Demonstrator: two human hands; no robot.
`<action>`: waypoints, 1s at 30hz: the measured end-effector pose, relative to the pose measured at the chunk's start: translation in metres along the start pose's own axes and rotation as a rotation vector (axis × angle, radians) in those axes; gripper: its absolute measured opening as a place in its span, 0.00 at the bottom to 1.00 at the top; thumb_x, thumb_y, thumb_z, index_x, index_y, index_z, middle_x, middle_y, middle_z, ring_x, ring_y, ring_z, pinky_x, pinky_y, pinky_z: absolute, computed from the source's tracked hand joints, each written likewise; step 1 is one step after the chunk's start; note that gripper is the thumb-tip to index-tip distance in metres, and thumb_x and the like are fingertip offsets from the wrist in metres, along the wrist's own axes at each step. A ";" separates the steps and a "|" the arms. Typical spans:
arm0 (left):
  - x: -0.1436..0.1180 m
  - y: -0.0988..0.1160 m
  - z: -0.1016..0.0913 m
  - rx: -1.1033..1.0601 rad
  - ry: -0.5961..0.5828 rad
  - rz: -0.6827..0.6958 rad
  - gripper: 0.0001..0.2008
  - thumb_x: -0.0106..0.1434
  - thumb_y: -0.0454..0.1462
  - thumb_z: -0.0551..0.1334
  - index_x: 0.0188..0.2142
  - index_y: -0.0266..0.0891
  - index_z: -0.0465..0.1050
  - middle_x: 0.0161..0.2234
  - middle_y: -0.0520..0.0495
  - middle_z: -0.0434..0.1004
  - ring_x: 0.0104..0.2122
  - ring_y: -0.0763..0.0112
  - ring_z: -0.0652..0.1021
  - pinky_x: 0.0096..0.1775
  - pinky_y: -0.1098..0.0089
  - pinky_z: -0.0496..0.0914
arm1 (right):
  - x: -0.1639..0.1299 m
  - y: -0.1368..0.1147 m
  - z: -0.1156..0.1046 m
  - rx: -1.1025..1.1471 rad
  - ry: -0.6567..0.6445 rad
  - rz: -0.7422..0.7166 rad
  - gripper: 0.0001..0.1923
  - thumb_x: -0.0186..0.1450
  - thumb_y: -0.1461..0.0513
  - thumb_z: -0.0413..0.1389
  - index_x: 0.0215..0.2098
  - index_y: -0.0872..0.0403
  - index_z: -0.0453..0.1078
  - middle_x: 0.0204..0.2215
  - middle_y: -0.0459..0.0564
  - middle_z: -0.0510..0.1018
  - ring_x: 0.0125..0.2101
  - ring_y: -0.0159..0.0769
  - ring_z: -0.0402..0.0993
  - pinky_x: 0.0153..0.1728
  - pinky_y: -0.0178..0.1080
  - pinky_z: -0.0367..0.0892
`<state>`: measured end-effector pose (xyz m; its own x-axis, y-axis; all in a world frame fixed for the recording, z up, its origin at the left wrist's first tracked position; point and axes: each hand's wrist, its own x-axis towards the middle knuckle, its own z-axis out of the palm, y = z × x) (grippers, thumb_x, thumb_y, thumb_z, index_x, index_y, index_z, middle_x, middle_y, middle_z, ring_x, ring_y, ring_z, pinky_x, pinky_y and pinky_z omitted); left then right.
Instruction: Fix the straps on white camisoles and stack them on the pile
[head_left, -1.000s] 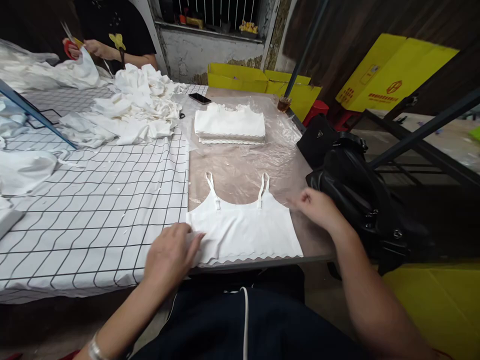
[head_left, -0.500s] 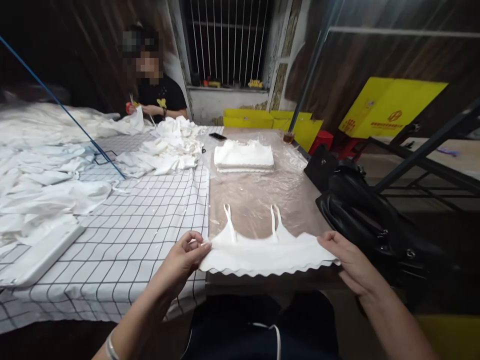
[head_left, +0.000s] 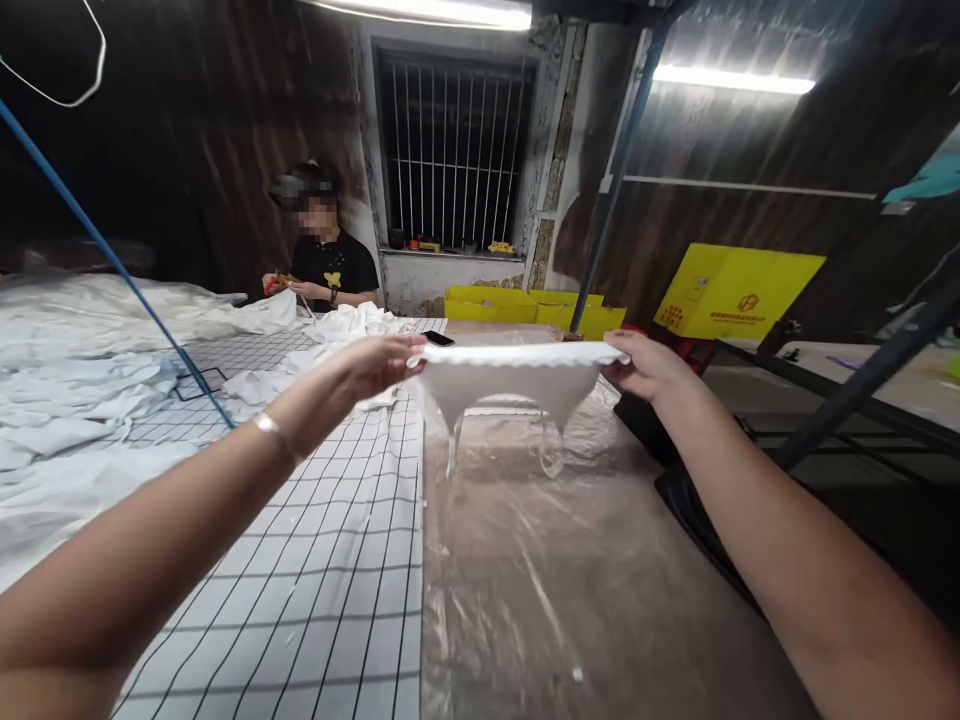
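A white strappy top hangs upside down in the air above the table, its scalloped hem stretched flat between my two hands. My left hand pinches the hem's left corner. My right hand pinches the right corner. The top's two shoulder straps dangle down toward the clear plastic sheet that covers the brown table half. Both my arms are stretched out far forward.
A black-grid white cloth covers the table's left half, with heaps of white fabric beyond it. Another person in black sits at the far end handling white cloth. A phone, yellow boxes and a black bag lie nearby.
My hands gripped the top's hem corners at the near edge, then lifted it off the table and carried it forward. The view tilted up.
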<state>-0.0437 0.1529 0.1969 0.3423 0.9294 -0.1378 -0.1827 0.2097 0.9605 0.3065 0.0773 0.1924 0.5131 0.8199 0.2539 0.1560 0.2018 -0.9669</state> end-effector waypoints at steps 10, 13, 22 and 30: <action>0.170 -0.048 0.012 0.300 0.158 0.022 0.15 0.52 0.19 0.65 0.39 0.28 0.74 0.28 0.44 0.75 0.24 0.74 0.77 0.30 0.71 0.77 | 0.117 0.100 0.044 -0.297 0.042 0.285 0.10 0.56 0.68 0.58 0.26 0.53 0.61 0.20 0.44 0.70 0.20 0.30 0.67 0.22 0.35 0.63; 0.184 -0.098 0.005 0.430 0.185 -0.039 0.18 0.48 0.22 0.69 0.40 0.26 0.75 0.29 0.42 0.76 0.26 0.66 0.79 0.32 0.62 0.78 | 0.108 0.153 0.041 -0.449 0.046 0.314 0.11 0.52 0.68 0.61 0.23 0.53 0.62 0.17 0.43 0.68 0.20 0.34 0.67 0.22 0.38 0.65; 0.211 -0.140 0.001 1.445 -0.039 0.416 0.24 0.69 0.47 0.50 0.63 0.51 0.62 0.69 0.53 0.48 0.69 0.55 0.49 0.66 0.47 0.42 | 0.107 0.195 0.065 -1.153 -0.246 -0.388 0.20 0.67 0.56 0.51 0.56 0.50 0.68 0.64 0.54 0.63 0.64 0.50 0.53 0.62 0.53 0.48; 0.248 -0.142 -0.014 1.294 0.319 0.210 0.26 0.65 0.47 0.57 0.62 0.48 0.63 0.63 0.43 0.64 0.62 0.49 0.63 0.59 0.49 0.58 | 0.164 0.210 0.060 -1.091 0.018 -0.085 0.29 0.60 0.49 0.57 0.57 0.51 0.67 0.53 0.58 0.72 0.52 0.54 0.67 0.49 0.51 0.62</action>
<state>0.0546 0.3576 0.0230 0.1556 0.9749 0.1591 0.8490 -0.2143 0.4830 0.3725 0.2859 0.0298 0.4761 0.8158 0.3282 0.8507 -0.3328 -0.4068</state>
